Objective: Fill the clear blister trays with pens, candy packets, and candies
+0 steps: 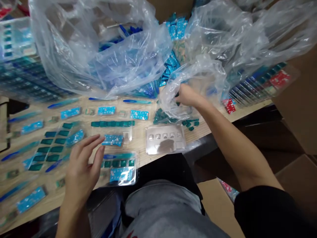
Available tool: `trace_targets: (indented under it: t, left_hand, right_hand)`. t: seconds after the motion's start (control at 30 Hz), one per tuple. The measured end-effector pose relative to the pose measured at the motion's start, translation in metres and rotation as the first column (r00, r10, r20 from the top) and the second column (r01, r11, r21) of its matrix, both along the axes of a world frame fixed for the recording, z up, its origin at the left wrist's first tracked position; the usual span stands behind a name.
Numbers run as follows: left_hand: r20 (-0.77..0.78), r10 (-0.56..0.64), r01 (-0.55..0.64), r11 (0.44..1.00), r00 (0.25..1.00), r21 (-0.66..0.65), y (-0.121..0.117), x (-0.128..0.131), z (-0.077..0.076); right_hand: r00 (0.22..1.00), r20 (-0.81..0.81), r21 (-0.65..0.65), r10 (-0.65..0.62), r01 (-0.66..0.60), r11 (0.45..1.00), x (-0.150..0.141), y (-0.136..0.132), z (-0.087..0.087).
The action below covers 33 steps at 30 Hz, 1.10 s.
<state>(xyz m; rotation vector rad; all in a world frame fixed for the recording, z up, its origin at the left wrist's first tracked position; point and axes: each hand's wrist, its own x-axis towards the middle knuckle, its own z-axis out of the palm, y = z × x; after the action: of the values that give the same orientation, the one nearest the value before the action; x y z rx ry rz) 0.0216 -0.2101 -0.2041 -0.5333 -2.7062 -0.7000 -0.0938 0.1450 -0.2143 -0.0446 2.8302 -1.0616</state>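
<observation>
My left hand (83, 165) hovers flat over the wooden table (141, 150), fingers stretched out and apart, holding nothing. It is next to a filled clear blister tray (120, 168) with teal pieces and a blue card. My right hand (185, 96) reaches into a clear plastic bag (195, 82) lying on the table; its fingers are buried in the plastic and hidden. Small teal pieces (160, 116) lie inside and just outside that bag. An empty clear blister tray (165, 138) sits between the two hands near the table's front edge.
Several blue cards, blue pens and rows of teal pieces cover the left of the table. A large clear bag (99, 46) of blue items stands behind. Stacked packs (257, 84) sit at the right. Cardboard boxes (297, 99) stand to the right and below.
</observation>
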Motion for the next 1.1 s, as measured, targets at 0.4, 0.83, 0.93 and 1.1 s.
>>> trace_targets:
  t: [0.4,0.83,0.93,1.1]
  left_hand:
    - [0.084,-0.367,0.327,0.895,0.927,0.302,0.090,0.002,0.012]
    - [0.180,-0.527,0.317,0.713,0.830,0.626,0.114,0.009,0.026]
    - [0.185,-0.527,0.343,0.742,0.829,0.577,0.109,0.007,0.025]
    - [0.149,-0.483,0.347,0.780,0.863,0.522,0.104,0.006,0.017]
  right_hand:
    - [0.862,0.263,-0.832,-0.433,0.430,0.351,0.048,-0.001,0.024]
    - [0.950,0.282,-0.958,0.130,0.285,-0.005,0.158,-0.070,0.026]
    - [0.940,0.295,-0.955,0.170,0.298,0.011,0.158,-0.071,0.023]
    - [0.920,0.295,-0.954,0.258,0.298,0.029,0.161,-0.070,0.016]
